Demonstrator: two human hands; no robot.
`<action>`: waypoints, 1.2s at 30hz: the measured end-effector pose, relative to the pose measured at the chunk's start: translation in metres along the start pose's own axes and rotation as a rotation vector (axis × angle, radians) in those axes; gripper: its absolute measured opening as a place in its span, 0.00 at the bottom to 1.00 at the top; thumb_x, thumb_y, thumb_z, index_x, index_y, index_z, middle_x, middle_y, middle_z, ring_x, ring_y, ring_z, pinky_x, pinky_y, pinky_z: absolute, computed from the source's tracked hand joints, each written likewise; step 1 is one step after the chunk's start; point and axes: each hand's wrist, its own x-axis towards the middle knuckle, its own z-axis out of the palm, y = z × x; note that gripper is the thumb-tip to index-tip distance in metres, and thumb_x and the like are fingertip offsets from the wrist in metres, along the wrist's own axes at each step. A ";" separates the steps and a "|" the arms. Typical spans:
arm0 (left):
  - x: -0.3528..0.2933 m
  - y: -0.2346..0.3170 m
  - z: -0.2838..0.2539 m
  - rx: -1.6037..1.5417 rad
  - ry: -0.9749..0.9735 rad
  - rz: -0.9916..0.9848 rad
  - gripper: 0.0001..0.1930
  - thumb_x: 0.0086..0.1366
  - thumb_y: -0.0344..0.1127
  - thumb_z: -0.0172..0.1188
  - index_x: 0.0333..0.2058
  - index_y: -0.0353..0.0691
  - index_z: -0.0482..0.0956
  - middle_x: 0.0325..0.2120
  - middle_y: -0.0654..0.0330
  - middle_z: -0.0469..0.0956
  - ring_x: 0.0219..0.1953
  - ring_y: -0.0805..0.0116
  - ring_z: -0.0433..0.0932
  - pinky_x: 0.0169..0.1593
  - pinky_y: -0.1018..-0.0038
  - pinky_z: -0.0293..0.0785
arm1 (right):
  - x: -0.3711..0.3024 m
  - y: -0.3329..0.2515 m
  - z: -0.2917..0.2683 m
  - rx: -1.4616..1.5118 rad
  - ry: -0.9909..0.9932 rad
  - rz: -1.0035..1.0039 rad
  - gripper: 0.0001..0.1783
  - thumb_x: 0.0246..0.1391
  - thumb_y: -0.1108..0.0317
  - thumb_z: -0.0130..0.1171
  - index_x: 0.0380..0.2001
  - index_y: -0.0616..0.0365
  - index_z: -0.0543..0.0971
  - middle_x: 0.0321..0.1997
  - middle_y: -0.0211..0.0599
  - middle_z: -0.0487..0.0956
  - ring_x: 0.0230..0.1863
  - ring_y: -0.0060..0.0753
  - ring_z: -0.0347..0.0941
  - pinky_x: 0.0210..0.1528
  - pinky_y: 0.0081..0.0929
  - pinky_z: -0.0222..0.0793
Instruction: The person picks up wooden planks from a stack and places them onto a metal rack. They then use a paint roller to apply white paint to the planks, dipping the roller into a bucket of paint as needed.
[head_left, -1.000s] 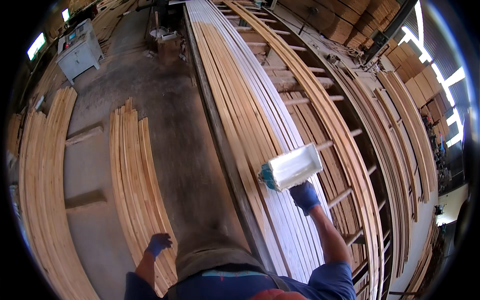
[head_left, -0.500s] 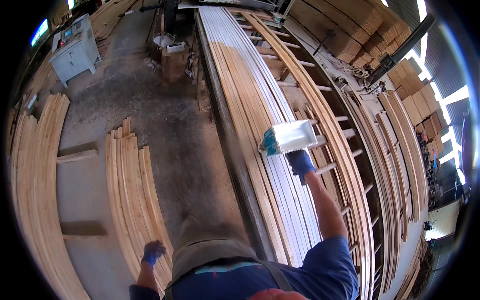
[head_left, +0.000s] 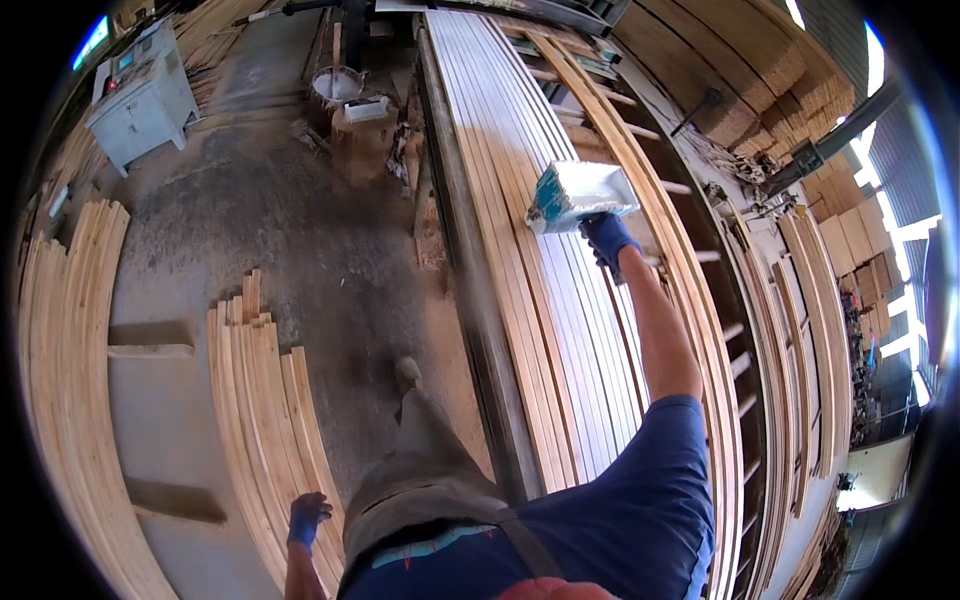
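The left hand (head_left: 307, 516), gloved blue, hangs low by the hip over the floor slats (head_left: 268, 420), fingers loosely curled on nothing. Farther out, the right hand (head_left: 608, 238), also gloved, is clamped on the handle of a wide brush (head_left: 580, 194), white with a teal edge, pressed on the white-painted slats (head_left: 560, 250) on the rack (head_left: 730, 330).

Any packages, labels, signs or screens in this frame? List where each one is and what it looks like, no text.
Bucket: far end of the floor, round, white-smeared, open top.
Small box: just right of the bucket, flat, white, rectangular.
Machine cabinet: upper left, pale grey-blue box; small control panel on top, too small to make out.
Glowing panel: top left rim, blue-green; screen or window, cannot tell.
No labels or signs can be made out.
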 end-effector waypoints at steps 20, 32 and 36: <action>-0.012 0.144 0.016 -0.220 0.210 -0.274 0.19 0.65 0.48 0.55 0.41 0.36 0.76 0.26 0.54 0.80 0.23 0.66 0.79 0.26 0.77 0.75 | 0.293 -0.257 0.086 0.461 -0.138 -0.008 0.14 0.61 0.56 0.47 0.39 0.54 0.74 0.22 0.38 0.73 0.18 0.33 0.69 0.18 0.36 0.70; 0.062 0.066 -0.079 -0.128 -0.128 0.002 0.23 0.66 0.51 0.53 0.49 0.37 0.74 0.34 0.50 0.80 0.31 0.61 0.81 0.36 0.70 0.77 | 0.022 -0.133 0.073 0.003 -0.030 0.001 0.16 0.55 0.63 0.50 0.43 0.56 0.79 0.31 0.39 0.79 0.24 0.32 0.75 0.21 0.31 0.75; 0.043 0.048 -0.120 0.049 -0.006 -0.051 0.26 0.66 0.57 0.51 0.50 0.40 0.73 0.37 0.52 0.81 0.33 0.61 0.81 0.37 0.71 0.75 | -0.096 -0.084 0.069 -0.079 -0.074 0.060 0.16 0.55 0.62 0.52 0.45 0.55 0.78 0.30 0.36 0.78 0.25 0.31 0.73 0.26 0.31 0.75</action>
